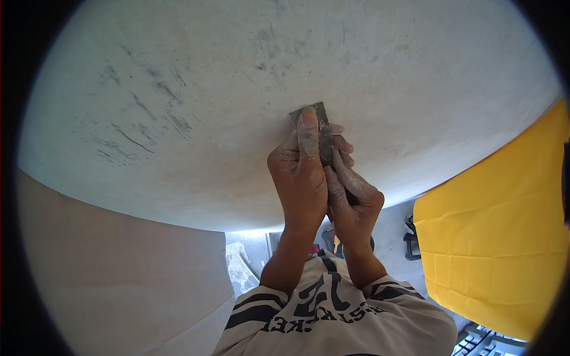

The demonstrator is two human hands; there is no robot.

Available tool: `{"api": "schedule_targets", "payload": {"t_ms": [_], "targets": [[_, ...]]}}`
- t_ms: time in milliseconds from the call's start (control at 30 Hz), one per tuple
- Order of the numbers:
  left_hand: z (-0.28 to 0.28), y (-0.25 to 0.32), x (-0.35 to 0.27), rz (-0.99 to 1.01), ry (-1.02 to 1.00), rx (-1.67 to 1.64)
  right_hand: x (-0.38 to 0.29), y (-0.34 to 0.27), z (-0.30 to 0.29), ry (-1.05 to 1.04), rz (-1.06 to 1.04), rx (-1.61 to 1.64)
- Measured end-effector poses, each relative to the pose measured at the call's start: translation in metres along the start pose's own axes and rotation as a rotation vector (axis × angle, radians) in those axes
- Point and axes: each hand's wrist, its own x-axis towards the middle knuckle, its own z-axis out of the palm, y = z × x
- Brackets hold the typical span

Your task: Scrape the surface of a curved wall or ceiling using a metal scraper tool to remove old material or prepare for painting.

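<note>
A dark, flat rectangular piece [326, 133] dusted with white powder is held up in front of a broad pale surface [401, 111]. Whether it is sandpaper or a scraper blade, I cannot tell. My left hand [299, 182] grips it, the thumb lying flat along its face and the fingertips showing past its right edge. At its lower end, my right hand [356, 200] pinches it between thumb and fingers. White dust coats both hands. Dark scuffs and scratches [142, 115] mark the pale surface, mostly at the left. Contact between piece and surface is unclear.
A yellow sheet [490, 222] hangs at the right, and a greyish panel or sheet [120, 267] spans the lower left. On the floor below are a brush [336, 244] and a dark stool-like object [412, 247]. A bluish slatted thing [487, 342] stands at the lower right.
</note>
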Motion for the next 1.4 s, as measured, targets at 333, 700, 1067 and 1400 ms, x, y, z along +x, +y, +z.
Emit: {"api": "schedule_targets", "payload": {"t_ms": [333, 700, 1067, 1400], "targets": [[-0.006, 0.003, -0.007, 0.039, 0.023, 0.027, -0.008, 0.002, 0.007, 0.035, -0.068, -0.002], [-0.025, 0.018, 0.017, 0.039, 0.000, 0.001, 0.000, -0.004, 0.035, -0.015, 0.024, 0.109], [-0.027, 0.013, 0.035, 0.020, -0.014, -0.028, 0.011, 0.001, 0.042, -0.002, 0.049, 0.051], [-0.040, 0.011, 0.041, 0.064, -0.072, 0.062, 0.006, 0.016, 0.059, 0.050, 0.000, 0.101]]}}
